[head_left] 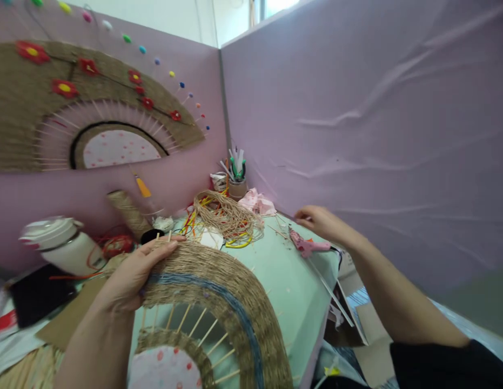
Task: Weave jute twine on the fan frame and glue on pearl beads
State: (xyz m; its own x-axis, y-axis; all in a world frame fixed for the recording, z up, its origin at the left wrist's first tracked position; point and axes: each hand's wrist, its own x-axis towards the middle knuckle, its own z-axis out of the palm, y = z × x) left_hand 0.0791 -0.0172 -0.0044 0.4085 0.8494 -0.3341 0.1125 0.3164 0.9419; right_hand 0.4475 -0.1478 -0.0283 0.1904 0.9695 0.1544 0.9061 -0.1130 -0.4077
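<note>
A half-round woven jute fan (235,302) with a blue band and wooden spokes lies on the mint green table (292,281) in front of me. My left hand (133,273) rests on its upper left edge, fingers curled over the weave and holding it. My right hand (316,219) reaches out to the table's far right edge, fingers pinched together, just above a pink glue gun (308,246). What the fingers pinch is too small to make out. A loose tangle of jute cord (227,216) sits behind the fan.
A finished fan with red flowers (85,108) hangs on the pink partition. A white lidded bottle (65,246), a twine spool (127,210) and a cup of tools (237,181) stand at the back. Thin sticks (328,292) overhang the right table edge.
</note>
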